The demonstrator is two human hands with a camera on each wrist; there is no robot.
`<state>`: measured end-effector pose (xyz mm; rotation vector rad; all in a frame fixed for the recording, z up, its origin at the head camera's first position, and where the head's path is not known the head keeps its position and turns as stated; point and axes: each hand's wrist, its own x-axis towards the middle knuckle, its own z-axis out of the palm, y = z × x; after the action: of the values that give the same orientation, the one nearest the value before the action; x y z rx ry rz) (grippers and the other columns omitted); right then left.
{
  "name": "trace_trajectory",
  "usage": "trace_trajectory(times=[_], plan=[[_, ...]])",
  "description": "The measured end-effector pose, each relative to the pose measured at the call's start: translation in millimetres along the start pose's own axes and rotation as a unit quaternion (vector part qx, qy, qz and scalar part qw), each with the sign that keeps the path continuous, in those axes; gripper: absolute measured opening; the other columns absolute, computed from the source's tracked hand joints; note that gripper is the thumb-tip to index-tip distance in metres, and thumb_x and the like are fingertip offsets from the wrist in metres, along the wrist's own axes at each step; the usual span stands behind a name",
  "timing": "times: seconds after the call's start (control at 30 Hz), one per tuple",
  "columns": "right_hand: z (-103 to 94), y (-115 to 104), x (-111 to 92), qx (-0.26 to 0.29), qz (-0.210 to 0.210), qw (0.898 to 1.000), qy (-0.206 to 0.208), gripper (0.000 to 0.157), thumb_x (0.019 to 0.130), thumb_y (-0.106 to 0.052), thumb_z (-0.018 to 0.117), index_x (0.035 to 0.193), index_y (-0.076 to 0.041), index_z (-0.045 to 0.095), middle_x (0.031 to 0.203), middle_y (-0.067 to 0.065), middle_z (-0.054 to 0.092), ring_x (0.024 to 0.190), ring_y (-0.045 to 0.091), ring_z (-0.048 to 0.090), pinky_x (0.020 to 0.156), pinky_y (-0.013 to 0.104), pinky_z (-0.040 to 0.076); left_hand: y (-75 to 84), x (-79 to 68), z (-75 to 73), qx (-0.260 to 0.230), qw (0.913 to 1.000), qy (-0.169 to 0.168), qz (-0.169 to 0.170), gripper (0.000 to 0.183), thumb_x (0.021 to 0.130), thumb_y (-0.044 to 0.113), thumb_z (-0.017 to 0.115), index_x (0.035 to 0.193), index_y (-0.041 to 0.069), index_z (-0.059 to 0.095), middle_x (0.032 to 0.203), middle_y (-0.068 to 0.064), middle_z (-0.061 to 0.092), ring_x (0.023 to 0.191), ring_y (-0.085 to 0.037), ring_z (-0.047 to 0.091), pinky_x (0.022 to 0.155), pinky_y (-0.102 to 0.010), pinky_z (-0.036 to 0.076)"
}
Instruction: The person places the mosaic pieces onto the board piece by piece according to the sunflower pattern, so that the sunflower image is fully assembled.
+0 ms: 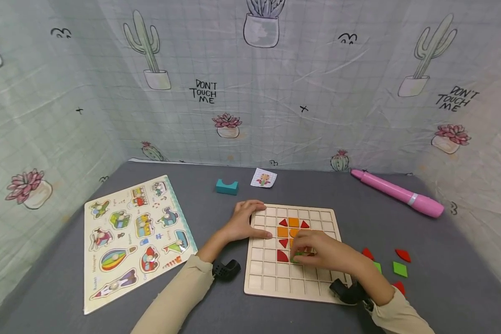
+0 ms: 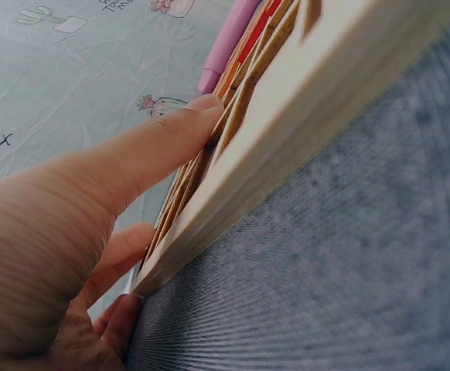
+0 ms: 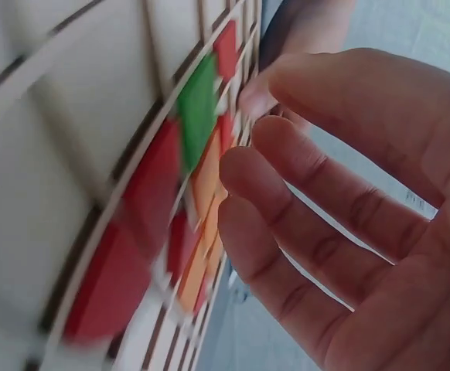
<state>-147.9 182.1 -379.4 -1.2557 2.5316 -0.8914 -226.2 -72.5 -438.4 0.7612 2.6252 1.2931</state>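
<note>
A wooden grid board (image 1: 267,282) lies on the grey table with red, orange and green pieces set in its cells. My left hand (image 1: 243,221) rests at its upper left edge, the straight thumb on top and the other fingers by the corner (image 2: 93,209). Over the board's middle hovers my right hand (image 1: 323,250), fingers loosely bent and holding nothing in the right wrist view (image 3: 349,201). Its fingertips are close to a green square (image 3: 198,112), mostly covered in the head view. A red quarter-circle (image 1: 282,255) sits left of that square.
Loose red (image 1: 402,255) and green pieces (image 1: 400,269) lie right of the board, partly behind my right forearm. A picture puzzle board (image 1: 135,241) is at left. Further back are a teal block (image 1: 227,187), a small pattern card (image 1: 263,178) and a pink stick (image 1: 401,192).
</note>
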Motion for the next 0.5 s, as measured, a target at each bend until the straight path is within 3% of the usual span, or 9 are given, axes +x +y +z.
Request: trace_trajectory(times=[0.23,0.5], plan=[[-14.6,14.1,-24.5,0.008,0.018,1.0,0.003,0.004,0.091,-0.01,0.069,0.092,-0.014,0.071,0.09,-0.006,0.062,0.076,0.001,0.052,0.065,0.023,0.049,-2.5,1.1,-1.0,-0.007,0.9999,-0.002,-0.01,0.074,0.071,0.027,0.087,0.133,0.004,0.056,0.145,-0.011,0.043,0.132,-0.033,0.023,0.106,-0.052,0.027],[-33.4,25.7,-48.0,0.002,0.038,0.999,0.013,0.008,0.089,-0.01,0.071,0.097,-0.009,0.071,0.093,0.001,0.065,0.077,0.002,0.053,0.065,0.025,0.051,-0.2,1.9,-1.8,-0.001,1.0,-0.004,-0.001,0.073,0.07,0.027,0.088,0.132,0.003,0.057,0.143,-0.011,0.044,0.131,-0.034,0.025,0.105,-0.051,0.028]])
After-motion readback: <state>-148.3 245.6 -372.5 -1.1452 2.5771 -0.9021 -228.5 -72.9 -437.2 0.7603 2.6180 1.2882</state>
